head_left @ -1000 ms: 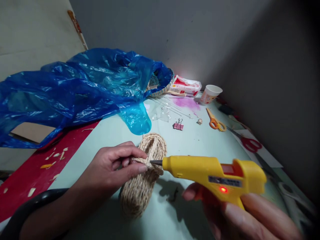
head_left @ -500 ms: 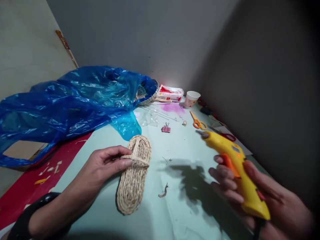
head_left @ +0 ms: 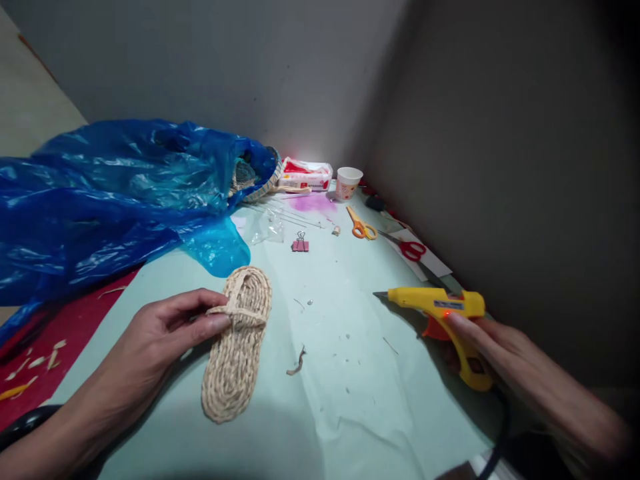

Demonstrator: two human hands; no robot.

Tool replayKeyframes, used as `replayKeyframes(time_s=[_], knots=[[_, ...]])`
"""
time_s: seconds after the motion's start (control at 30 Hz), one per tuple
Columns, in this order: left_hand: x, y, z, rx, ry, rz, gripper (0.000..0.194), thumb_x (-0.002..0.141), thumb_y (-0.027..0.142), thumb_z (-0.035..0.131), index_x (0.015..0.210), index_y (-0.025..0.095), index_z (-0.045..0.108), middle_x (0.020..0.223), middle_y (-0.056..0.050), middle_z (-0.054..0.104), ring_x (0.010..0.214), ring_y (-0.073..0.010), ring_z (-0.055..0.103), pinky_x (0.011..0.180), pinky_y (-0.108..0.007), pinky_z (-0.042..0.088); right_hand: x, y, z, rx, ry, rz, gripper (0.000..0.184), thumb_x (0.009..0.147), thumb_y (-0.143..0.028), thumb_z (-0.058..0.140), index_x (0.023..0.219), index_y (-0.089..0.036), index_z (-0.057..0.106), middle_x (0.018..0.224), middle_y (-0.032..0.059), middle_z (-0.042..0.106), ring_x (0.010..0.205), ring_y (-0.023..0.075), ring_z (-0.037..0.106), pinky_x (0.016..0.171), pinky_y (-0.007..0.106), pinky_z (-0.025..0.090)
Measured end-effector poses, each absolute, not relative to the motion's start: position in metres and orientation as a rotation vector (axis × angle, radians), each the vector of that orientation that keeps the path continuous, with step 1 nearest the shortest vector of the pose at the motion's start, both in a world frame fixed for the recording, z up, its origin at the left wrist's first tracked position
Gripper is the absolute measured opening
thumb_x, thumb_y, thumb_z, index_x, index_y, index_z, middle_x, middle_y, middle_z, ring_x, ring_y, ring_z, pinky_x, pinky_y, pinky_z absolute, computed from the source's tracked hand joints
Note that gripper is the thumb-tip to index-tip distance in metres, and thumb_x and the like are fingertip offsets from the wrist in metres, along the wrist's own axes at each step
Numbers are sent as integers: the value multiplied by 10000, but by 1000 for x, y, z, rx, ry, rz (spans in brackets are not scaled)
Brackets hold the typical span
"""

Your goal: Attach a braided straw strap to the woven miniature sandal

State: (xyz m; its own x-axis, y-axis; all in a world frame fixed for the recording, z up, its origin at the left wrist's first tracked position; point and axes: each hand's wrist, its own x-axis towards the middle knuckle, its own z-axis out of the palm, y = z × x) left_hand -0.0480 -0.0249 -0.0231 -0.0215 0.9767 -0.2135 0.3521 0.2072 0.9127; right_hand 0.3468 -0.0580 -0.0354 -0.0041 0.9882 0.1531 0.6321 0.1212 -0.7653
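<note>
A woven straw sandal [head_left: 235,373] lies on the pale green sheet, its toe pointing away from me. My left hand [head_left: 175,327] pinches the left end of its cross strap between thumb and fingers. At the right, my right hand [head_left: 493,340] has hold of a yellow hot glue gun [head_left: 460,303], down low over the sheet's right edge. The gun's nozzle points left and its small light glows orange-red. Most of my right fingers are hidden behind the gun's handle. A dark, curled scrap [head_left: 299,362] lies between the sandal and the gun.
A blue plastic bag [head_left: 125,180] with woven work inside fills the back left. Farther back stand a tissue pack [head_left: 306,177] and a paper cup [head_left: 349,183]. Orange scissors [head_left: 361,225], red scissors [head_left: 411,250] and a pink binder clip [head_left: 301,244] lie about. The gun's cord [head_left: 503,433] trails down right.
My right hand has lowered the glue gun to the right side and turned it so the nozzle points left. The view has swung right; my left hand keeps its pinch on the strap.
</note>
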Motion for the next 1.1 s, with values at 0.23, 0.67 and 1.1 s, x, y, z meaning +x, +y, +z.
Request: replayKeyframes(time_s=[0.23,0.67,1.1], knots=[[-53,-25,-40,1275,1514,817,306,741,517,743,925,273,728,876,-7,720,898,-217,654,733,-219,515,333,-73,-25,-1999,-2139,-535,385,977,-452,381,713,-239,565,629,95,612,442,229,566,335,281,297],[-39,-28,-37,1338,1521,866,224,765,441,715,844,233,732,833,-18,692,790,-202,634,653,-254,484,205,5,-28,-1449,-2720,232,190,877,-31,463,813,-185,554,864,50,564,716,169,513,585,268,354],[-22,-36,-25,1799,1468,967,101,827,241,636,842,206,730,755,-11,637,689,-146,609,626,-252,475,186,-8,-4,-816,-2081,847,107,914,-100,607,980,-179,638,883,9,673,775,107,620,704,205,489]])
